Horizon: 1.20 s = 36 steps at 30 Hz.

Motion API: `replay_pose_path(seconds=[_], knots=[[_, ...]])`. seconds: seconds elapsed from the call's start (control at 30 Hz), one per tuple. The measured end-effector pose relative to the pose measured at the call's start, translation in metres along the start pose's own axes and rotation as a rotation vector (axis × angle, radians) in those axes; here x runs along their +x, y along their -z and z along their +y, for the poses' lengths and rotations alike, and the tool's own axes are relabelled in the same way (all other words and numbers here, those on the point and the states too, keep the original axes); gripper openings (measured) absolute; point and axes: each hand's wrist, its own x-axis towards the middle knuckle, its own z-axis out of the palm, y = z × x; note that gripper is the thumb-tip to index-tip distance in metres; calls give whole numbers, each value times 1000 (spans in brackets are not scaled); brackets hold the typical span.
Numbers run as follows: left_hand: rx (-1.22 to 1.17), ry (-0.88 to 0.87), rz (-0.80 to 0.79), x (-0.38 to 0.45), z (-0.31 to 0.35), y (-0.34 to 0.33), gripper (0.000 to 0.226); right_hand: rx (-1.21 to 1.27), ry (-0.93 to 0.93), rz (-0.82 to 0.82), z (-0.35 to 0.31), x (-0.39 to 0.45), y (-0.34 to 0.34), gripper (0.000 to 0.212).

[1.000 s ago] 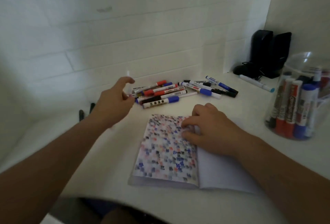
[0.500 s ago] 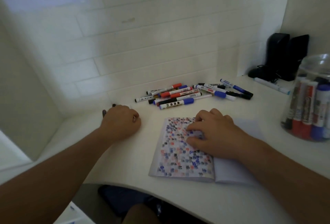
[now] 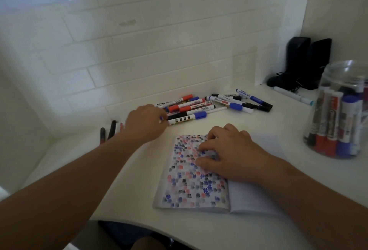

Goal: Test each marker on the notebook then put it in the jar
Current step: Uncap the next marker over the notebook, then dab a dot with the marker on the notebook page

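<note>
Loose markers (image 3: 199,108): piled flat, frame centre. Notebook (image 3: 191,180): open, dot-covered page, lower centre. Clear jar (image 3: 338,110): upright, holding markers, right edge.

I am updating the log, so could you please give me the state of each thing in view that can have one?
Notebook: open, left page full of test marks.
Jar: upright, no lid, markers standing inside.
Marker pile: lying capped on the table.
Left hand: fingers at the pile's near end; grip unclear.
Right hand: resting on the notebook, fingers bent, holding nothing.
</note>
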Motion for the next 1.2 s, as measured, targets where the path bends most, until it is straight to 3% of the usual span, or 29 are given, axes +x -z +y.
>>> replay_pose_path(seconds=[0.07,0.2,0.37,0.47,0.53,0.63,0.7,0.77,0.83,0.93,1.0,1.07,1.13,1.2], knots=[[-106,-58,0,10,27,-4,29,11,1,1,1,-1,1,63],[-46,-105,53,24,52,-24,30,29,5,9,3,-3,2,62],[45,-89,-75,23,52,-28,33,31,21,19,4,-3,1,59],[-44,-106,21,17,62,-12,33,43,26,51,7,-2,0,56],[-411,-78,22,12,84,14,31,55,33,74,7,-2,-1,52],[-1195,-45,-122,6,129,48,30,88,65,73,12,-2,1,40],[-1674,28,-290,5,151,55,24,269,2,199,26,-3,8,24],[-2070,197,-444,8,160,51,17,449,-167,393,51,-5,16,42],[-2265,275,-579,11,159,36,13,565,-271,594,73,-4,20,42],[-2157,160,-782,6,159,16,12,879,-190,698,76,0,17,15],[-2080,119,-842,2,155,9,14,1018,-114,724,71,4,14,22],[-2085,94,-851,2,147,10,17,1098,-152,773,72,5,17,30],[-2056,38,-826,5,138,11,22,1090,-224,834,76,5,19,23],[-1765,-93,-668,5,131,6,22,1052,-270,852,77,5,20,16]])
